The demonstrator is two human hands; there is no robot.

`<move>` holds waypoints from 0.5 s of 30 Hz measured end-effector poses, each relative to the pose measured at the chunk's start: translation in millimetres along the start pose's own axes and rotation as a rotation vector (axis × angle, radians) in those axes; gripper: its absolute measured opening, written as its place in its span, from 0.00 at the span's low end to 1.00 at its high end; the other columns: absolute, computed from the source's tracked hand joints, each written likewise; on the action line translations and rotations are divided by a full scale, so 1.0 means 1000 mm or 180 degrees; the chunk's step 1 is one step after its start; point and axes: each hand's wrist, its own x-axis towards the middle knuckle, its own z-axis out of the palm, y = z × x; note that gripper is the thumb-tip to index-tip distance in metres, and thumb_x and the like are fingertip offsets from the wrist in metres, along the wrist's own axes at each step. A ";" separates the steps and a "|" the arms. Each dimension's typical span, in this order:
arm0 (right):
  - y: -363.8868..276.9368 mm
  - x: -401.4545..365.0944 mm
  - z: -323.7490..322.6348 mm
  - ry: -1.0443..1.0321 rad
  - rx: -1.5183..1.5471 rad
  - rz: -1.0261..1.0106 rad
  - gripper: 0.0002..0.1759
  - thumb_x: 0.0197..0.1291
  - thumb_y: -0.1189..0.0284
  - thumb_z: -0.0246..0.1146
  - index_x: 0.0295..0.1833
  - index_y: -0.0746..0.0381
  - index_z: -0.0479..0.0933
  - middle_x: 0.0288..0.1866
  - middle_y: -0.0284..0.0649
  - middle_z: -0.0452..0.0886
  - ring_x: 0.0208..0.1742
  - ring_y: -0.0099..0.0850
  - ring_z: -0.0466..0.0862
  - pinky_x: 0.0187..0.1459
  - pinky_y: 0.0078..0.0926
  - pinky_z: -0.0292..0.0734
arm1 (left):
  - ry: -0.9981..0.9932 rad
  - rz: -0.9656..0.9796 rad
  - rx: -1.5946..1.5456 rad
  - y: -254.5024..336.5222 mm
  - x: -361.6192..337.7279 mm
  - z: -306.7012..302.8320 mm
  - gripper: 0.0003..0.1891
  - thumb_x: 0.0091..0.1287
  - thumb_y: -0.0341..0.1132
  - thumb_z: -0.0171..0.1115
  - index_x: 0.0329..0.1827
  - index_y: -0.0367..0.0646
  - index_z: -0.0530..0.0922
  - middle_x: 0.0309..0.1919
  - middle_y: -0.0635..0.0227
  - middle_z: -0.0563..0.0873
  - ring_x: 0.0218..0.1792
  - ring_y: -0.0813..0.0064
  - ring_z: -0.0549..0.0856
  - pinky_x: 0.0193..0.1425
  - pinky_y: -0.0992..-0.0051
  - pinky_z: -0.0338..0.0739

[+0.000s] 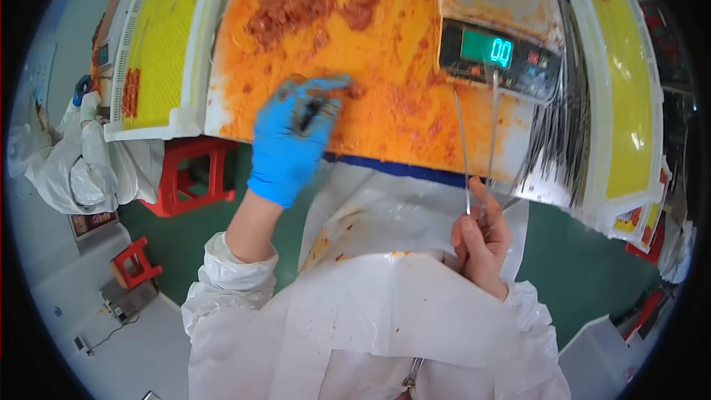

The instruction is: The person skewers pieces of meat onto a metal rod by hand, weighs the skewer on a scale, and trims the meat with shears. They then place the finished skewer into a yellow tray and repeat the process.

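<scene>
My left hand (296, 130), in a blue glove stained dark on its back, is over the orange-stained board (385, 122). Its fingertips are closed near a small piece of meat (355, 90); whether they grip it is unclear. Bare, my right hand (481, 233) is closed around the lower ends of thin metal skewers (465, 148), which point up toward the scale. Pieces of red marinated meat (292, 9) lie at the top of the board. The scale (500, 57) at the upper right reads 0.0.
Many metal skewers (559, 133) lie right of the scale. White-rimmed trays with yellow mats stand left (194, 67) and right (585, 30). A co-worker in white (81, 167) is at the far left. Red stools (189, 178) stand on the green floor.
</scene>
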 end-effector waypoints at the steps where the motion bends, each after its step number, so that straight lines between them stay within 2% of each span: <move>1: 0.006 -0.004 -0.004 0.0075 0.0041 -0.0002 0.24 0.65 0.74 0.56 0.66 0.67 0.67 0.20 0.29 0.68 0.15 0.13 0.59 0.16 0.12 0.51 | 0.0074 -0.0034 -0.0318 -0.003 0.000 -0.001 0.11 0.64 0.21 0.57 0.48 0.37 0.82 0.41 0.63 0.83 0.42 0.73 0.81 0.46 0.77 0.76; 2: 0.010 -0.001 -0.008 -0.0020 -0.0062 -0.0104 0.22 0.66 0.74 0.55 0.64 0.67 0.67 0.19 0.28 0.67 0.15 0.13 0.59 0.17 0.12 0.51 | 0.0146 0.0003 -0.0307 -0.003 0.005 0.000 0.11 0.64 0.21 0.57 0.47 0.36 0.82 0.42 0.63 0.82 0.43 0.73 0.81 0.47 0.77 0.75; 4: -0.010 -0.001 0.002 -0.0148 0.0272 0.0371 0.19 0.66 0.77 0.54 0.62 0.65 0.71 0.20 0.27 0.69 0.18 0.14 0.64 0.19 0.14 0.56 | 0.0241 -0.0019 -0.0293 0.003 0.000 -0.001 0.10 0.65 0.21 0.57 0.47 0.34 0.82 0.43 0.64 0.82 0.44 0.74 0.80 0.48 0.78 0.74; 5: -0.016 0.008 0.004 -0.0217 0.0425 0.0589 0.19 0.66 0.79 0.53 0.61 0.64 0.72 0.21 0.26 0.70 0.19 0.14 0.66 0.21 0.15 0.58 | 0.0042 0.0551 -0.0050 0.001 0.011 0.007 0.10 0.64 0.20 0.59 0.47 0.35 0.82 0.42 0.65 0.82 0.44 0.76 0.80 0.48 0.80 0.74; 8: -0.022 0.030 0.007 -0.0934 -0.0583 0.0204 0.17 0.67 0.78 0.52 0.60 0.65 0.73 0.19 0.26 0.69 0.17 0.14 0.64 0.20 0.15 0.56 | -0.0491 0.0321 0.0239 0.012 0.022 0.007 0.11 0.63 0.19 0.59 0.47 0.37 0.82 0.42 0.66 0.82 0.43 0.76 0.80 0.49 0.79 0.75; 9: -0.027 0.027 0.000 -0.0940 -0.0837 0.0234 0.17 0.69 0.77 0.51 0.60 0.65 0.74 0.18 0.26 0.68 0.17 0.14 0.63 0.19 0.15 0.54 | -0.0323 0.0373 0.0279 0.014 0.024 0.004 0.12 0.62 0.19 0.59 0.47 0.37 0.82 0.42 0.66 0.82 0.43 0.76 0.80 0.49 0.78 0.75; 11: -0.023 0.019 -0.002 -0.0622 -0.0631 0.0274 0.16 0.69 0.72 0.52 0.58 0.67 0.74 0.17 0.26 0.66 0.15 0.13 0.61 0.18 0.14 0.51 | -0.0026 0.0492 0.0345 0.012 0.028 -0.007 0.12 0.62 0.18 0.60 0.47 0.38 0.82 0.43 0.66 0.82 0.42 0.75 0.81 0.50 0.77 0.76; 14: -0.011 0.011 0.006 -0.0157 -0.0222 -0.0042 0.16 0.70 0.70 0.52 0.55 0.69 0.74 0.17 0.27 0.68 0.13 0.13 0.59 0.17 0.15 0.51 | -0.0667 0.0310 0.0674 0.012 0.030 0.004 0.12 0.63 0.18 0.59 0.47 0.37 0.82 0.44 0.66 0.82 0.44 0.76 0.80 0.52 0.78 0.75; 15: -0.007 0.014 0.008 -0.0039 -0.0077 -0.0253 0.16 0.70 0.69 0.52 0.54 0.69 0.74 0.17 0.28 0.69 0.13 0.13 0.59 0.16 0.15 0.51 | -0.0483 0.0298 0.0195 0.008 0.028 0.005 0.12 0.63 0.19 0.59 0.48 0.37 0.82 0.44 0.66 0.82 0.44 0.76 0.80 0.52 0.78 0.74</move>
